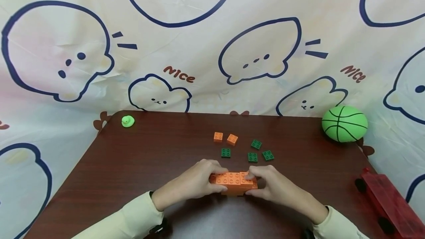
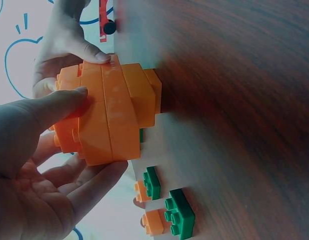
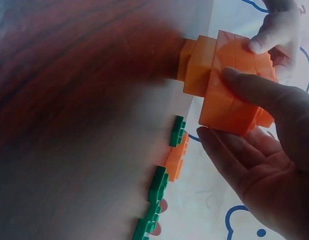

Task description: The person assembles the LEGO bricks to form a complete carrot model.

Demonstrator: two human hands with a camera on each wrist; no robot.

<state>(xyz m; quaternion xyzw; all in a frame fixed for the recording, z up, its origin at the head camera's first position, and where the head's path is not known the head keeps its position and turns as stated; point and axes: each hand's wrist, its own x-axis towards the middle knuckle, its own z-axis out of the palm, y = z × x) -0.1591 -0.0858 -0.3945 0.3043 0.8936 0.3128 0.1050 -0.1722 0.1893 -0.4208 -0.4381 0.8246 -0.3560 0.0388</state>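
An orange toy-brick block (image 1: 234,180), built in layers, stands near the front middle of the table. Its upper layers are wide and the lower ones step inward, as the left wrist view shows. My left hand (image 1: 201,180) grips its left end, thumb on the near side and fingers behind. At the other end my right hand (image 1: 276,184) holds it between thumb and fingers. In the right wrist view the right thumb lies across the side of the orange block (image 3: 229,95). Studs show along the top between both hands.
Beyond the hands lie two loose orange bricks (image 1: 218,137) and several green bricks (image 1: 252,157). A green toy basketball (image 1: 344,124) sits at the back right, a small green duck (image 1: 127,121) at the back left. Along the right edge stands a red toy car (image 1: 391,204).
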